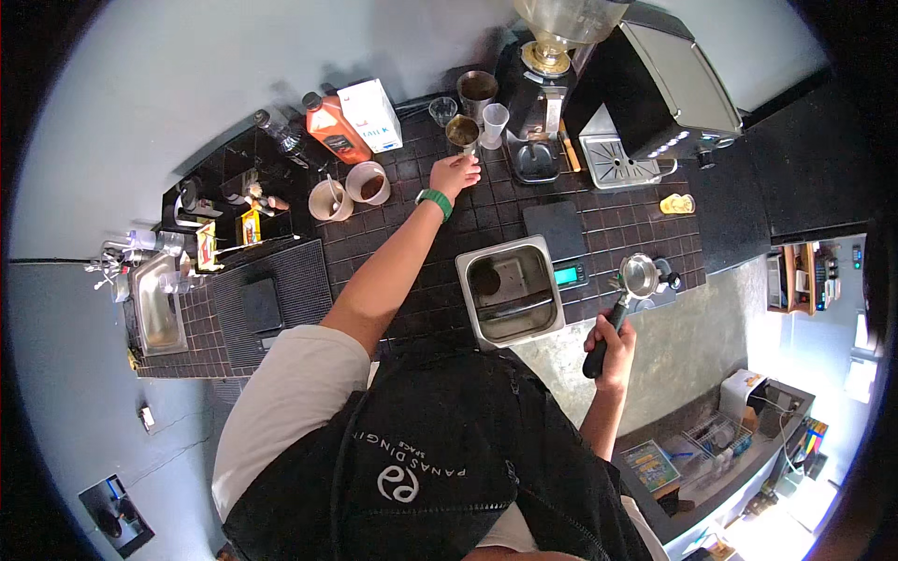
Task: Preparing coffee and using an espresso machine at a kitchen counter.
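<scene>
My left hand (454, 175), with a green-banded watch on its wrist, reaches to a small metal cup (463, 133) at the back of the tiled counter. Its fingers are at the cup's near side; whether they grip it cannot be told. A frosted plastic cup (494, 125), a larger metal cup (477, 90) and a clear glass (443, 110) stand around it. At the right, my right hand (612, 350) is closed around the black handle of a portafilter (640, 275), whose metal basket faces up over the counter's front edge.
A steel bin (510, 291) sits before me, beside a digital scale (570, 274). A coffee grinder (537, 119) and an espresso machine (659, 91) stand at the back right. Two plastic tubs (367, 184), a milk carton (372, 116) and an orange bottle (337, 130) are at the back left.
</scene>
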`<state>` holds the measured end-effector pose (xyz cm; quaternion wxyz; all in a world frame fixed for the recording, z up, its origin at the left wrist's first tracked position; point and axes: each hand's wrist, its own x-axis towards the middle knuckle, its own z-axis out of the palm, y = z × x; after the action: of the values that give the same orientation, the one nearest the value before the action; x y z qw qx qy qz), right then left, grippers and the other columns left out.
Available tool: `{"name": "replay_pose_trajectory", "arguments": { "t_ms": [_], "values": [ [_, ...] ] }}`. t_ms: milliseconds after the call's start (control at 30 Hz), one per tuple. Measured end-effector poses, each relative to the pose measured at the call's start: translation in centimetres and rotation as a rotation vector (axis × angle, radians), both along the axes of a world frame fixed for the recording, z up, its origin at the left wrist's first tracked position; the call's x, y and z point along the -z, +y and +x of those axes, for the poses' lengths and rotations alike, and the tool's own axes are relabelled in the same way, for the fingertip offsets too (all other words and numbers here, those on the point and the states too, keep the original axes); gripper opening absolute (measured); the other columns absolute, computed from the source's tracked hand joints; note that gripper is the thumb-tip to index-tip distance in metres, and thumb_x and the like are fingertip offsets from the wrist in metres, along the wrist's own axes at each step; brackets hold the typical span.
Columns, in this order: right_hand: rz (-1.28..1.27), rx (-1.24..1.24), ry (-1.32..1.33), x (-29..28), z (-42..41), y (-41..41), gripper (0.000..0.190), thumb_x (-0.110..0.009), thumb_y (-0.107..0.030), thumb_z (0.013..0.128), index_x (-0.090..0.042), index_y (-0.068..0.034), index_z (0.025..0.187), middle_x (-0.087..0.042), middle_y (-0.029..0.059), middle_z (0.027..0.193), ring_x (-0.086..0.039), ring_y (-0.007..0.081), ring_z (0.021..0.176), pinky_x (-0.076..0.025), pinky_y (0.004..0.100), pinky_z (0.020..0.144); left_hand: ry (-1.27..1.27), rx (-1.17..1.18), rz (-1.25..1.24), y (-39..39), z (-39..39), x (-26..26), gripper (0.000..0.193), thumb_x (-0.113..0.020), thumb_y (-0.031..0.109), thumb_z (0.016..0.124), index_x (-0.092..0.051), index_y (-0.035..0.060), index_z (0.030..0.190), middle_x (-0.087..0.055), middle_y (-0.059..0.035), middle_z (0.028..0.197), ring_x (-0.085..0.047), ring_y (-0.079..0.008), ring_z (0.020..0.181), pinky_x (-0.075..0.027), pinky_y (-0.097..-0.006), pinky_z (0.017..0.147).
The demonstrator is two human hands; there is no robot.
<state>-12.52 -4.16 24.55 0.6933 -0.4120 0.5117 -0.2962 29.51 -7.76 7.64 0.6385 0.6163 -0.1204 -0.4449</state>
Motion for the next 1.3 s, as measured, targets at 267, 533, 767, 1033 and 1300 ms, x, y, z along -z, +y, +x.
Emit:
{"name": "replay_pose_trajectory", "arguments": {
  "t_ms": [267, 533, 767, 1033, 1300],
  "values": [
    [-0.015, -0.046, 0.012, -0.3, 0.3, -0.7, 0.014, -0.062, -0.011, 0.094, -0.055, -0.002, 0.101, -0.047, 0.0002, 0.066, -0.052, 0.0127, 0.053, -0.044, 0.0278, 0.049, 0.022, -0.010, 0.042, 0.8, -0.7, -1.9, 0.036, -0.065, 0.028, 0.097, -0.063, -0.0027, 0.117, -0.071, -0.0158, 0.101, -0.071, -0.0212, 0.079, -0.061, -0.0313, 0.070],
    [-0.029, -0.089, -0.073, -1.0, 2.0, -1.5, 0.013, -0.063, -0.012, 0.095, -0.058, -0.001, 0.097, -0.051, 0.0017, 0.066, -0.053, 0.0125, 0.052, -0.044, 0.0266, 0.048, -0.029, 0.151, 0.092, 12.3, -4.3, -3.3, 0.049, -0.064, 0.041, 0.097, -0.055, 0.0037, 0.128, -0.068, -0.0101, 0.115, -0.069, -0.0189, 0.089, -0.056, -0.0313, 0.076],
    [-0.145, -0.273, -0.066, -1.5, 3.1, -2.6, 0.019, -0.061, -0.012, 0.096, -0.059, 0.002, 0.109, -0.049, 0.0009, 0.070, -0.052, 0.0117, 0.054, -0.042, 0.0261, 0.050, -0.165, 0.154, 0.187, 26.4, -8.5, -6.8, 0.039, -0.062, 0.037, 0.099, -0.059, 0.0067, 0.123, -0.068, -0.0053, 0.111, -0.067, -0.0151, 0.091, -0.052, -0.0282, 0.076],
    [-0.159, -0.295, -0.209, -1.6, 2.1, -0.7, 0.023, -0.062, -0.011, 0.093, -0.049, -0.005, 0.111, -0.048, 0.0008, 0.069, -0.050, 0.0115, 0.052, -0.042, 0.0269, 0.048, -0.251, 0.074, 0.228, 31.6, -12.3, -7.6, 0.037, -0.059, 0.030, 0.101, -0.057, 0.0056, 0.128, -0.067, -0.0103, 0.121, -0.068, -0.0175, 0.096, -0.052, -0.0308, 0.078],
    [-0.183, -0.368, -0.120, -3.8, -1.9, 3.2, 0.019, -0.063, -0.011, 0.094, -0.051, -0.005, 0.108, -0.051, 0.0017, 0.068, -0.052, 0.0117, 0.052, -0.042, 0.0273, 0.048, -0.266, 0.058, -0.004, 32.8, -18.4, -15.0, 0.040, -0.056, 0.027, 0.102, -0.053, 0.0031, 0.135, -0.062, -0.0150, 0.128, -0.067, -0.0223, 0.103, -0.053, -0.0336, 0.085]
  ]
}}
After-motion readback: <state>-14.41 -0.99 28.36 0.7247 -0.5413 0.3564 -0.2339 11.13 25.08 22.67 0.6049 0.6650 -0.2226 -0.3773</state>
